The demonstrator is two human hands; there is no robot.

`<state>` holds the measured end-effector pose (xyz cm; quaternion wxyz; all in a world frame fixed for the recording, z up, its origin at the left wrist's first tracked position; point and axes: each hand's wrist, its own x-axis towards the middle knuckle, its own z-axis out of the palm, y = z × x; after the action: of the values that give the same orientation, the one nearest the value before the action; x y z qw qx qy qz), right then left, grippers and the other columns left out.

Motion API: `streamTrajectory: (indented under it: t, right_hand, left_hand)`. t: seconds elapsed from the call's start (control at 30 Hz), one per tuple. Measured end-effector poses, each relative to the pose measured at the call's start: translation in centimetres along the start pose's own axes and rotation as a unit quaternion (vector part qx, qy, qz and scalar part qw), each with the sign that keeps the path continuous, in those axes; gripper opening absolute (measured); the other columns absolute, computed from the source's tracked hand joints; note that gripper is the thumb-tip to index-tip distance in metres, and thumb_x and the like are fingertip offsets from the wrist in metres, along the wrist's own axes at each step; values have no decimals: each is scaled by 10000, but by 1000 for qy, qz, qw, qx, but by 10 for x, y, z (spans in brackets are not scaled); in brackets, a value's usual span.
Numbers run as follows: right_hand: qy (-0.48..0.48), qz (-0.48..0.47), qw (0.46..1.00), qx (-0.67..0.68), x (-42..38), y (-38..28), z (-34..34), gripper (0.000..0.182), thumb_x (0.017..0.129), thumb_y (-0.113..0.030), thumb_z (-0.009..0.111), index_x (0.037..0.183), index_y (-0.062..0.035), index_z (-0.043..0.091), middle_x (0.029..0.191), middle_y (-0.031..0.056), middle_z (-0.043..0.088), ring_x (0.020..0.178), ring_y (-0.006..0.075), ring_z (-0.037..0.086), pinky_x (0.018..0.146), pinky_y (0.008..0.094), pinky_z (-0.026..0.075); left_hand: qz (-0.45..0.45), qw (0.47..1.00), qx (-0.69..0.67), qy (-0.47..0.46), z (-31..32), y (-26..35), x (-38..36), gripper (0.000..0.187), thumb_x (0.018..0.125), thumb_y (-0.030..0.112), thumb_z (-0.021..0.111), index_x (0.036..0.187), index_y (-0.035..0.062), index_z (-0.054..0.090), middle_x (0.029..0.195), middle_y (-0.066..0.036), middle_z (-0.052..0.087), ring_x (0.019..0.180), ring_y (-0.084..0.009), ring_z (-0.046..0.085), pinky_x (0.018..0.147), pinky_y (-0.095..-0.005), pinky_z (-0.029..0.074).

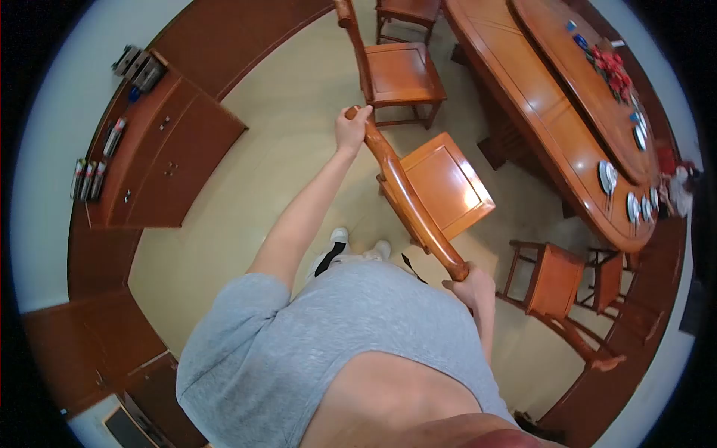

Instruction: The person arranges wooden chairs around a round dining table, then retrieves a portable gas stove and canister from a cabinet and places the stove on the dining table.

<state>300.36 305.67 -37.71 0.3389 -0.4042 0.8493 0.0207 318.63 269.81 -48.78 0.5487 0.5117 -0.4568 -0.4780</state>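
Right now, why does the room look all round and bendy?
Head view: a fisheye lens curves the table and cabinet, with black corners around the circle; window glare shines on the chair seat; both hands, left and right, look sharp.

One head-worn fisheye camera looks steeply down from close above the person's torso, facing the floor [299,149]; the table [523,97] curves off at two o'clock, near the rim.
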Motion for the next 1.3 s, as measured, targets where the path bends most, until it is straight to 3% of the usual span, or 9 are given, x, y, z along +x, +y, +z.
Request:
streamTrajectory:
  t: [0.5, 0.83, 0.9, 0.93, 1.0, 1.1, 1.17, 1.23, 1.3]
  right_hand:
    - [-106, -55, 991, -60, 13, -12, -21, 643, 618, -527, 779, 1044, -56, 681, 903, 168, 708, 861, 292, 685, 798, 380, 524]
    - [5, -111, 977, -182, 12, -7, -15, 956, 512, -478, 854, 1282, -17, 522, 1106, 187, 607, 1032, 328, 604, 880, 413, 499]
    - [27, -114, 977, -179, 12, -4, -10, 1002, 502, -464, 865, 1316, -15, 491, 1123, 184, 603, 1040, 326, 601, 885, 415, 500]
    - [38, -111, 976, -182, 12, -6, -8, 1045, 496, -451, 872, 1351, -23, 454, 1126, 182, 604, 1047, 325, 601, 895, 412, 498]
    - [55, -109, 974, -189, 6, -13, -10, 1089, 489, -439, 879, 1386, -30, 416, 1130, 180, 604, 1054, 323, 600, 905, 409, 496]
    - [60, -88, 980, -170, 2, -17, -12, 1114, 491, -414, 885, 1409, -29, 384, 1141, 195, 599, 1079, 324, 594, 915, 403, 495]
    - [72, -78, 979, -175, 4, -17, -8, 1103, 520, -395, 884, 1419, -14, 370, 1141, 186, 602, 1047, 330, 605, 908, 406, 503]
    - [85, -86, 986, -115, 2, -39, -10, 1020, 593, -372, 863, 1412, 2, 383, 1152, 210, 609, 1040, 335, 620, 907, 407, 499]
    - [81, -125, 985, 87, 6, -67, -13, 874, 688, -329, 823, 1385, 16, 422, 1129, 233, 626, 1017, 331, 637, 889, 398, 494]
  left_hand:
    - [6, 999, 32, -2, -1, 0, 11, 352, 762, 338, 742, 761, 16, 602, 714, -79, 634, 673, -191, 596, 650, -338, 462]
    - [-37, 998, 51, -7, 2, 8, 2, 482, 742, 453, 724, 861, -8, 646, 788, -111, 676, 771, -227, 650, 715, -353, 486]
    - [-99, 992, 60, -44, -1, 14, -3, 528, 761, 513, 698, 854, -4, 641, 775, -107, 672, 708, -218, 643, 668, -344, 492]
    - [-81, 990, 90, -72, -5, 16, -10, 634, 808, 619, 616, 901, -9, 613, 717, -76, 612, 539, -181, 602, 439, -321, 476]
    - [-111, 986, 76, -101, -18, 11, -25, 647, 815, 629, 599, 927, -8, 604, 695, -71, 602, 529, -179, 596, 436, -322, 470]
    - [-219, 964, 28, -149, -47, -10, -59, 568, 871, 558, 569, 978, 1, 579, 633, -62, 577, 504, -172, 581, 432, -327, 459]
    - [-89, 934, 296, -180, -88, -132, -69, 440, 899, 456, 564, 836, 25, 625, 706, -145, 652, 616, -257, 656, 541, -381, 510]
    - [-225, 836, 350, -357, -158, -145, -95, 410, 827, 399, 620, 814, -11, 638, 662, -178, 654, 550, -283, 646, 522, -419, 517]
    - [-250, 749, 438, -429, -233, -148, -116, 397, 804, 374, 617, 807, -21, 658, 652, -181, 650, 544, -276, 655, 506, -399, 525]
